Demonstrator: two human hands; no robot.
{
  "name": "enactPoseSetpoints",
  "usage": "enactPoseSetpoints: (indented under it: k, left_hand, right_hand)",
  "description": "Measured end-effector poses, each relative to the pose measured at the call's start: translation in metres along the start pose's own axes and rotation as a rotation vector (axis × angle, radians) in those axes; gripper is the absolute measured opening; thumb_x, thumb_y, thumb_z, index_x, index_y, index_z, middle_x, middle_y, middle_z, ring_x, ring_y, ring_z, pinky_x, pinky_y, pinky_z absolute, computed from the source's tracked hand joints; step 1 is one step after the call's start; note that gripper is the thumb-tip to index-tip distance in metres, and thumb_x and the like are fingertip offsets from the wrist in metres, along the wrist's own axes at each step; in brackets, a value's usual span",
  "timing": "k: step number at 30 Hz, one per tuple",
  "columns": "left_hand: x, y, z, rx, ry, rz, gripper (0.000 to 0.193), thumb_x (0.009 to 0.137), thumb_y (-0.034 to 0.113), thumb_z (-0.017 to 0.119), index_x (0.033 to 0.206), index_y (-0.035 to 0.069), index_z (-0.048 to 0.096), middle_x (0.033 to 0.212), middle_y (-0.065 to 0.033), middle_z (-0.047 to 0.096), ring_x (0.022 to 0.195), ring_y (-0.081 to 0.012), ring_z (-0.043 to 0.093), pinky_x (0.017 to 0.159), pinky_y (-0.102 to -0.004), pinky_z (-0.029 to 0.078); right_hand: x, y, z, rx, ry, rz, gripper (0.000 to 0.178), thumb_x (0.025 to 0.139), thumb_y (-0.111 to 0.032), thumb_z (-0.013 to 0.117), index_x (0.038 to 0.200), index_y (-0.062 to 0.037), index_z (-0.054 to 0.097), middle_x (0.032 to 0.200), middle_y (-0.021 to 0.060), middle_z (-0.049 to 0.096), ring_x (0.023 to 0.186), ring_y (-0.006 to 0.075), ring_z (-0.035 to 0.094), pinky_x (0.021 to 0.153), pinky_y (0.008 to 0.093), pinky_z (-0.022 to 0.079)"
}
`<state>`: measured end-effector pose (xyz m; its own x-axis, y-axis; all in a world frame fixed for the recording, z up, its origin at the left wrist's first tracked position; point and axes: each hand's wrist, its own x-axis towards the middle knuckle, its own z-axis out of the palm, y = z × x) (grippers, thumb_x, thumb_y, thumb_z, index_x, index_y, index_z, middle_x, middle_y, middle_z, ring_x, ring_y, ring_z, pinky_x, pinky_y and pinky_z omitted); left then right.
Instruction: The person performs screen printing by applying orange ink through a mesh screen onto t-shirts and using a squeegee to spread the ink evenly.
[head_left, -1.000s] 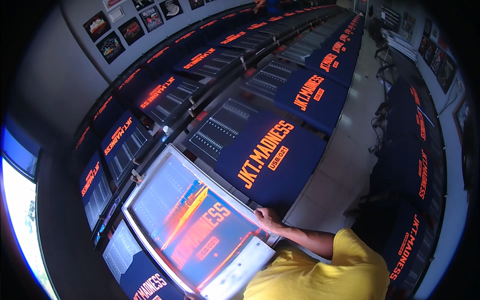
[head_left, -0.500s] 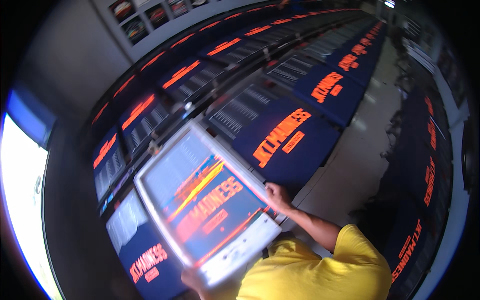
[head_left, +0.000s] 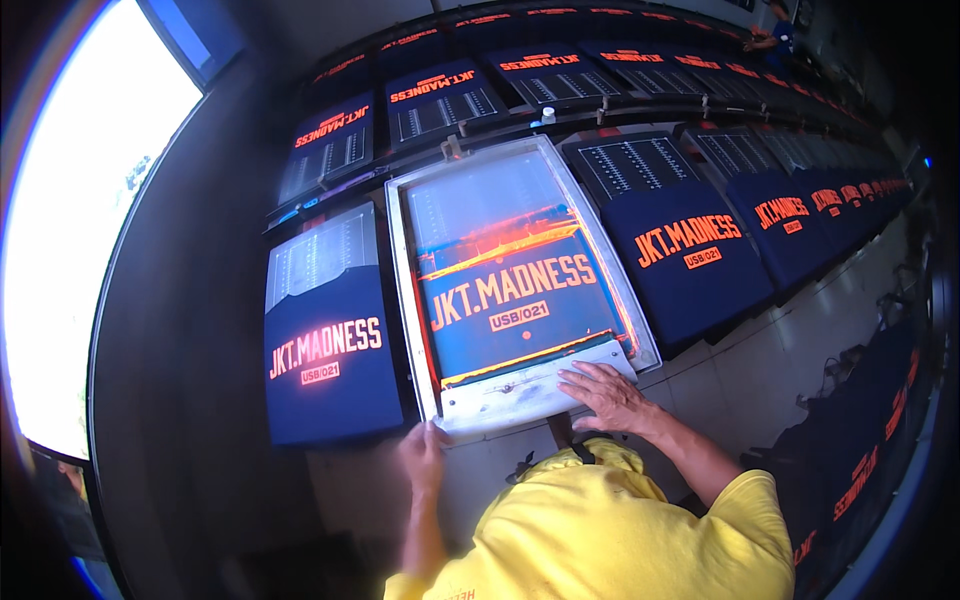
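Note:
A screen printing frame (head_left: 640,340) with orange lettering on its mesh lies before me, over one of the boards in the row. Orange ink (head_left: 500,247) is banked across the middle of the mesh. Along the near end rests a wide squeegee (head_left: 490,402) with a pale holder and an orange-edged blade. My right hand (head_left: 612,402) lies on the squeegee's right part, fingers stretched out and apart. At the frame's near left corner, my left hand (head_left: 422,455) is closed on the edge, slightly blurred. What lies under the mesh is mostly hidden.
A navy shirt (head_left: 330,415) with an orange print is on the board to the left. Another printed navy shirt (head_left: 690,290) lies to the right, with several more beyond. A second row of shirts (head_left: 435,85) runs behind. Another person (head_left: 772,38) stands at the far right.
The frame appears straighter in view, beside the left printed shirt. My right hand has gone from the frame's right edge onto the squeegee. My left hand stays at the near left corner.

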<state>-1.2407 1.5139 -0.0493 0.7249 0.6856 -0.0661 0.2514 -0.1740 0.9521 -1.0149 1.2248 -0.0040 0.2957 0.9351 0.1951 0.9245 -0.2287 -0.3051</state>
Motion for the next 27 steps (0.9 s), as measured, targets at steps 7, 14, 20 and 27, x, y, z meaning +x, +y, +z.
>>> enactPoseSetpoints:
  k: [7, 14, 20, 27]
  left_hand:
    - [-0.033, -0.012, 0.061, -0.157, -0.612, -0.384, 0.044, 0.105, 0.039, 0.045, 0.103, 0.001, 0.068, 0.091, -0.0065, 0.071, 0.068, -0.0141, 0.064, 0.056, -0.0275, 0.045]
    - [-0.025, -0.011, 0.121, -0.552, -0.659, -0.527, 0.055, 0.106, 0.049, 0.04, 0.135, 0.003, 0.048, 0.105, -0.0082, 0.069, 0.066, -0.0137, 0.061, 0.049, -0.0243, 0.038]
    - [-0.024, -0.01, 0.145, -0.6, -0.578, -0.534, 0.058, 0.106, 0.053, 0.034, 0.118, 0.0, 0.056, 0.083, -0.005, 0.064, 0.057, -0.0106, 0.05, 0.048, -0.0244, 0.035]
    - [-0.025, -0.02, 0.16, -0.531, -0.499, -0.501, 0.051, 0.109, 0.045, 0.033, 0.085, 0.005, 0.055, 0.065, 0.0006, 0.05, 0.053, -0.0101, 0.043, 0.049, -0.0284, 0.035]
  right_hand:
    - [0.042, 0.006, -0.009, -0.105, -0.061, 0.01, 0.043, 0.069, -0.008, 0.072, 0.11, -0.004, 0.062, 0.114, 0.0111, 0.066, 0.111, 0.0305, 0.059, 0.093, 0.0434, 0.045]
    - [0.068, 0.001, 0.005, -0.223, 0.083, -0.029, 0.03, 0.068, -0.007, 0.07, 0.097, -0.0072, 0.062, 0.095, 0.0078, 0.066, 0.09, 0.0256, 0.062, 0.079, 0.0399, 0.048]
    - [0.101, 0.03, -0.017, -0.207, 0.113, 0.002, 0.033, 0.07, -0.014, 0.077, 0.099, -0.0084, 0.063, 0.091, 0.0069, 0.068, 0.087, 0.0261, 0.064, 0.078, 0.0406, 0.05]
    - [0.193, 0.137, -0.015, -0.258, 0.191, -0.007, 0.033, 0.071, -0.015, 0.081, 0.098, -0.0108, 0.063, 0.088, 0.0064, 0.068, 0.086, 0.0284, 0.066, 0.077, 0.0426, 0.051]
